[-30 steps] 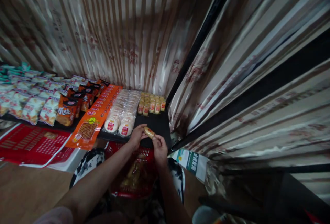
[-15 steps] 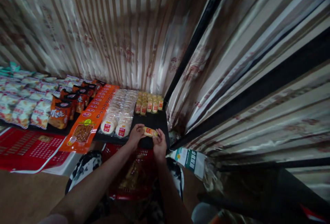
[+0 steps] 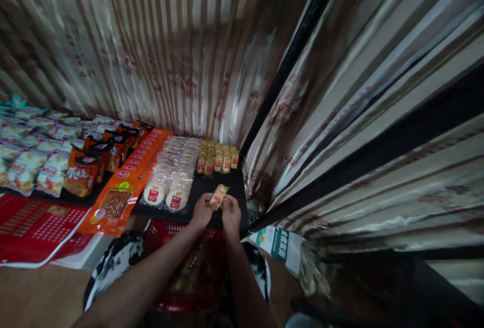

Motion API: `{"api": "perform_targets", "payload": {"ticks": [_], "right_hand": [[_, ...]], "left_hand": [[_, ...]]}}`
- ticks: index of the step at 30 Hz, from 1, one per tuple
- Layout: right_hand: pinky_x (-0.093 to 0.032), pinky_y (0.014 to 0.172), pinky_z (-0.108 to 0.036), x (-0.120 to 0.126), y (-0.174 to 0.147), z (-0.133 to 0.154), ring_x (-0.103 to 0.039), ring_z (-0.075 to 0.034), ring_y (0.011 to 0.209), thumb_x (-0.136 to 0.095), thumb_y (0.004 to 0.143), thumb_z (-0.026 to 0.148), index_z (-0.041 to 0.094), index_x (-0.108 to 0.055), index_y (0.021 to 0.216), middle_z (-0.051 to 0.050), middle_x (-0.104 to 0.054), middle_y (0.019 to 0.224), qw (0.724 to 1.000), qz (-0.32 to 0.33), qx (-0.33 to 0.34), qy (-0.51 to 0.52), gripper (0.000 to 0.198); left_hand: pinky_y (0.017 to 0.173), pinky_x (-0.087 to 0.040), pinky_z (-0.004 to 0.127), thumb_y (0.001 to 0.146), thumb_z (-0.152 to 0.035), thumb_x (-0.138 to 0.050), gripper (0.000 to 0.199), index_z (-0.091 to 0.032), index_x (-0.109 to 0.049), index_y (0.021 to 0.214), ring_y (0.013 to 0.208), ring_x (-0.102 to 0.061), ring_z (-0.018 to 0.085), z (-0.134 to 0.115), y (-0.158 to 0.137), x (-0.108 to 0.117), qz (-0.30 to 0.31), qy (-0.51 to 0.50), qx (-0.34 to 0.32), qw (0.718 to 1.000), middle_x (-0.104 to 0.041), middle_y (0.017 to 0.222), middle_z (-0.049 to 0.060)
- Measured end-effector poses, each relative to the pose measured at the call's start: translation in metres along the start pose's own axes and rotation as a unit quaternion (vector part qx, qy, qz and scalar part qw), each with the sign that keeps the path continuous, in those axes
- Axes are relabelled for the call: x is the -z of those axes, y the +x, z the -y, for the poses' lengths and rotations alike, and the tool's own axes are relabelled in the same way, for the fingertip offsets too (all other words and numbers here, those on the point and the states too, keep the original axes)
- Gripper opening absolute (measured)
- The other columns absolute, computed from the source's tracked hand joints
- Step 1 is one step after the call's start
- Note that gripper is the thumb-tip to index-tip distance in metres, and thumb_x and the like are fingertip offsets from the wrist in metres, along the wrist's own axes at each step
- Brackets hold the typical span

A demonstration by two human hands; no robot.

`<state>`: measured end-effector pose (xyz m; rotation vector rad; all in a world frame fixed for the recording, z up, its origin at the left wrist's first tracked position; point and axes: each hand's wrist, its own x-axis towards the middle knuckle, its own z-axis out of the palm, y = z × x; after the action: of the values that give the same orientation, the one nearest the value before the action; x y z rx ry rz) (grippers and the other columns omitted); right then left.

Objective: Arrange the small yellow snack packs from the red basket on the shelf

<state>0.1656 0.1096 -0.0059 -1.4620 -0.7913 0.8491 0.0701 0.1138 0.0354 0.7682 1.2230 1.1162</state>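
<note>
Between my two hands I hold a small yellow wrapped snack (image 3: 219,196) with a red and white label, tilted with its top to the right. My left hand (image 3: 204,210) is closed on its left side. My right hand (image 3: 231,214) pinches its lower right side. Both are over the front of the black shelf (image 3: 207,184). Behind them, rows of the same yellow snacks (image 3: 218,161) stand upright at the shelf's right back corner. To their left lie two rows of clear-wrapped round white cakes (image 3: 176,198) with red labels.
An orange strip of snack packs (image 3: 117,202) hangs over the shelf's front edge. Orange-black bags (image 3: 81,172) and white snack bags (image 3: 53,172) stand farther left. A red basket (image 3: 181,300) with yellow packs sits below my arms. Striped curtain (image 3: 170,56) and black poles (image 3: 280,71) enclose the shelf.
The yellow snack has turned from lying nearly level to a steep tilt between my hands. Both hands stay on it, a little lower in view.
</note>
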Motion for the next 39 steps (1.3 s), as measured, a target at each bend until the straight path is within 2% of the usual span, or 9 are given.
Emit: {"api": "perform_targets", "payload": {"ticks": [3,6,9,14,18,23,27,34,39], "right_hand": [[-0.050,0.083,-0.033,-0.005,-0.003,0.004,-0.064,-0.019,0.087,-0.055,0.072,0.046,0.018,-0.057,0.098,-0.008,-0.067,0.096,0.999,0.028,0.003,-0.015,0.038],[-0.050,0.081,-0.033,-0.008,0.000,0.007,-0.065,-0.019,0.085,-0.058,0.070,0.047,0.018,-0.056,0.102,-0.007,-0.067,0.097,0.998,0.025,0.005,-0.060,0.043],[-0.050,0.078,-0.032,-0.010,0.008,0.007,-0.065,-0.018,0.084,-0.058,0.070,0.045,0.019,-0.055,0.106,-0.008,-0.066,0.100,0.994,0.022,0.009,-0.104,0.044],[-0.049,0.077,-0.031,-0.018,0.024,0.007,-0.063,-0.019,0.082,-0.057,0.069,0.036,0.017,-0.057,0.105,-0.010,-0.064,0.102,0.982,-0.005,0.049,-0.181,0.041],[-0.048,0.078,-0.032,-0.028,0.036,0.010,-0.061,-0.021,0.083,-0.056,0.070,0.035,0.015,-0.059,0.104,-0.011,-0.064,0.094,0.965,-0.036,0.096,-0.241,0.039],[-0.047,0.078,-0.032,-0.038,0.052,0.012,-0.060,-0.022,0.086,-0.054,0.073,0.035,0.011,-0.058,0.107,-0.014,-0.064,0.095,0.956,-0.077,0.131,-0.251,0.042],[-0.046,0.082,-0.033,-0.044,0.064,0.009,-0.060,-0.023,0.093,-0.053,0.074,0.037,0.009,-0.052,0.116,-0.016,-0.063,0.104,0.962,-0.069,0.141,-0.225,0.051],[-0.045,0.086,-0.035,-0.055,0.082,0.005,-0.060,-0.025,0.100,-0.053,0.075,0.037,0.011,-0.050,0.117,-0.016,-0.062,0.110,0.958,-0.070,0.155,-0.231,0.050],[-0.044,0.087,-0.037,-0.060,0.090,0.007,-0.059,-0.026,0.100,-0.054,0.074,0.036,0.013,-0.051,0.111,-0.016,-0.062,0.108,0.956,-0.069,0.158,-0.238,0.044]], "left_hand": [[0.069,-0.045,0.020,0.067,-0.002,-0.061,0.020,-0.016,-0.058,0.081,0.070,-0.059,0.011,0.002,0.006,-0.004,-0.021,0.078,-0.078,0.994,-0.063,0.075,-0.001],[0.072,-0.046,0.022,0.073,-0.007,-0.058,0.015,-0.016,-0.058,0.085,0.072,-0.060,0.011,0.006,0.012,-0.007,0.005,0.123,-0.111,0.986,-0.064,0.077,0.000],[0.078,-0.047,0.023,0.076,-0.007,-0.052,0.021,-0.016,-0.060,0.093,0.080,-0.061,0.012,0.009,0.018,-0.008,0.011,0.174,-0.134,0.975,-0.065,0.086,0.002],[0.089,-0.045,0.028,0.076,-0.006,-0.049,0.034,-0.017,-0.063,0.105,0.093,-0.059,0.015,0.007,0.029,-0.005,-0.012,0.308,-0.167,0.937,-0.063,0.100,0.007],[0.097,-0.041,0.032,0.074,-0.002,-0.044,0.043,-0.015,-0.062,0.110,0.105,-0.055,0.018,-0.003,0.035,-0.007,-0.011,0.385,-0.185,0.904,-0.064,0.110,0.008],[0.106,-0.034,0.033,0.068,0.004,-0.040,0.057,-0.011,-0.056,0.120,0.119,-0.048,0.019,-0.005,0.046,-0.011,-0.016,0.387,-0.193,0.902,-0.056,0.127,0.010],[0.112,-0.027,0.033,0.067,0.005,-0.039,0.063,-0.010,-0.050,0.128,0.129,-0.040,0.019,-0.001,0.055,-0.011,-0.021,0.378,-0.185,0.907,-0.047,0.138,0.010],[0.112,-0.027,0.033,0.075,0.000,-0.038,0.060,-0.007,-0.045,0.134,0.130,-0.038,0.020,-0.001,0.058,-0.010,-0.023,0.381,-0.164,0.910,-0.045,0.140,0.010],[0.111,-0.029,0.031,0.073,0.000,-0.037,0.063,-0.011,-0.045,0.134,0.129,-0.040,0.018,0.003,0.060,-0.009,-0.021,0.398,-0.169,0.901,-0.047,0.139,0.007]]}}
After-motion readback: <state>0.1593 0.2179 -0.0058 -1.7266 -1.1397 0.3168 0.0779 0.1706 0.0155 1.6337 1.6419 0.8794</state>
